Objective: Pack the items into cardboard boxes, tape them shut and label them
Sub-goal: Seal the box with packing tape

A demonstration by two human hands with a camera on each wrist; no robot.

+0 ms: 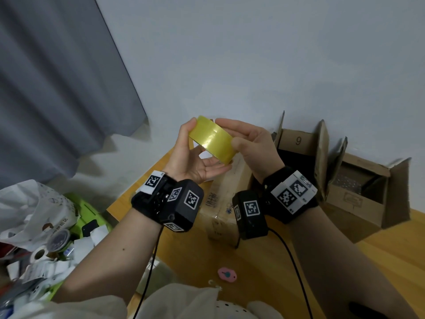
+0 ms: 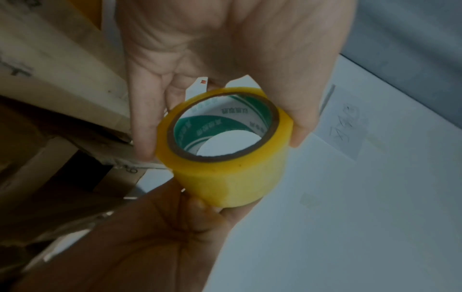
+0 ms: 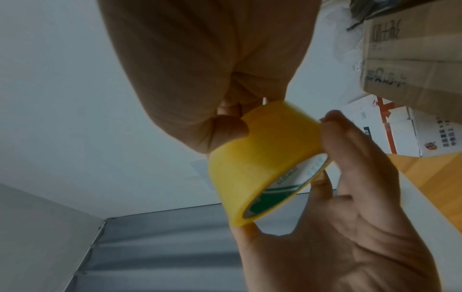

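Observation:
A roll of yellow packing tape [image 1: 211, 138] is held up in the air between both hands, in front of the wall. My left hand [image 1: 187, 157] grips it from the left, thumb on the upper rim and fingers under the lower rim. My right hand [image 1: 249, 140] pinches its right side, thumb pressed on the outer face and fingers behind. In the left wrist view the tape roll [image 2: 225, 177] shows its green-printed core. In the right wrist view my right thumb [image 3: 230, 128] lies on the tape roll [image 3: 262, 158]. A closed cardboard box [image 1: 224, 199] with handwriting stands below the hands.
Two open cardboard boxes stand to the right, one marked 9 [image 1: 297, 141] and another [image 1: 358, 192] beside it. A green bin [image 1: 78, 212] full of bags, paper rolls and clutter is at the left. A small pink object [image 1: 227, 274] lies on the wooden floor [image 1: 264, 284]. A grey curtain [image 1: 57, 88] hangs at the left.

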